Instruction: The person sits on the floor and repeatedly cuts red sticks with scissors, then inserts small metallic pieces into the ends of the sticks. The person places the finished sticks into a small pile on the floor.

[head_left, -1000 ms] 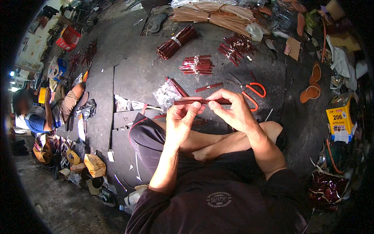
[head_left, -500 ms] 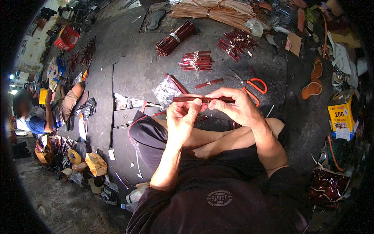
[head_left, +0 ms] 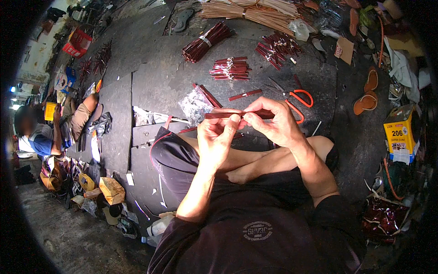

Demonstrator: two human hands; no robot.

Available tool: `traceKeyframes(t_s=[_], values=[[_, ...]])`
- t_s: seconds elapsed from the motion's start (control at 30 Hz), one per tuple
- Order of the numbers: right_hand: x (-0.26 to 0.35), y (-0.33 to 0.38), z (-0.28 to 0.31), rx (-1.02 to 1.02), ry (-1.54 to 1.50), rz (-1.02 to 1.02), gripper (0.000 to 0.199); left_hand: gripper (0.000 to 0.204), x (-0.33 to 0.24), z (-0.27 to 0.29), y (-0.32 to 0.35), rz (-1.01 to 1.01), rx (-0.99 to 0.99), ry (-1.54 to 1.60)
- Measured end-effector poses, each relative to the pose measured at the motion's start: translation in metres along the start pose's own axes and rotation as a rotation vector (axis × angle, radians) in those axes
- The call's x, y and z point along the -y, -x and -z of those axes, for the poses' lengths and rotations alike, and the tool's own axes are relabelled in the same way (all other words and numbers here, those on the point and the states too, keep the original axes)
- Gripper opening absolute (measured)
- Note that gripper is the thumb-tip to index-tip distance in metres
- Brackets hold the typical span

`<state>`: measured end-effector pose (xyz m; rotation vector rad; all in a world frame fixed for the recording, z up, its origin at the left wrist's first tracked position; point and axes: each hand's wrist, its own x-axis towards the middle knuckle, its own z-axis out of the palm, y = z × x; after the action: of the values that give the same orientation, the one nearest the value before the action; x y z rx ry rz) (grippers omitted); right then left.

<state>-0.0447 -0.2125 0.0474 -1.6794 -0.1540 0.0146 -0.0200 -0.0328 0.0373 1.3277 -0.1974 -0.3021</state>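
Dark floor mat (head_left: 150, 86) was the work surface, cluttered w/ bundles all round. Left hand (head_left: 218, 137) was closed on a thin dark-red stick bundle (head_left: 239, 114), thumb + fingertips pinching near its middle. Right hand (head_left: 273, 123) gripped the same bundle toward its right end, fingers curled over the top. Bundle sat horizontal between both hands, raised above the crossed legs, left end sticking out past the left hand.

Just beyond the hands: clear plastic wrap (head_left: 194, 106) on the mat, touching a couple of loose red sticks (head_left: 207, 94). One short red stick (head_left: 245, 95) lay apart, just above the held bundle. Orange-handled scissors (head_left: 296, 98) sat right of that, partly hidden behind the right hand's knuckles.

Further out: small tied red bundles (head_left: 230, 68) stacked mid-mat, a longer tied bundle (head_left: 206, 42) up-left, scattered red pieces (head_left: 276, 44) up-right. Pale tan reed bundle (head_left: 255, 10) ran along the far edge.

Right side: pair of orange sandals (head_left: 368, 93), yellow box (head_left: 401, 137) near the rim. Left side: another person (head_left: 39, 134) seated, well apart.
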Motion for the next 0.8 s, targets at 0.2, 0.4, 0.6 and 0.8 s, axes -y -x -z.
traceKeyframes(t_s=[0.2, 0.4, 0.6, 0.8], values=[[-0.005, -0.001, -0.007, -0.062, -0.058, -0.135, 0.011, 0.014, 0.006, -0.006, 0.001, -0.026, -0.027, -0.043], [-0.008, -0.004, 0.000, 0.002, -0.167, -0.173, 0.017, 0.015, 0.000, -0.010, 0.000, -0.030, -0.066, -0.073], [0.005, -0.001, -0.001, -0.001, -0.155, -0.207, 0.017, 0.014, 0.000, -0.008, 0.001, -0.095, -0.101, -0.302], [-0.006, 0.002, -0.001, -0.013, -0.038, -0.067, 0.013, 0.015, -0.005, -0.005, -0.002, 0.043, -0.051, -0.203]])
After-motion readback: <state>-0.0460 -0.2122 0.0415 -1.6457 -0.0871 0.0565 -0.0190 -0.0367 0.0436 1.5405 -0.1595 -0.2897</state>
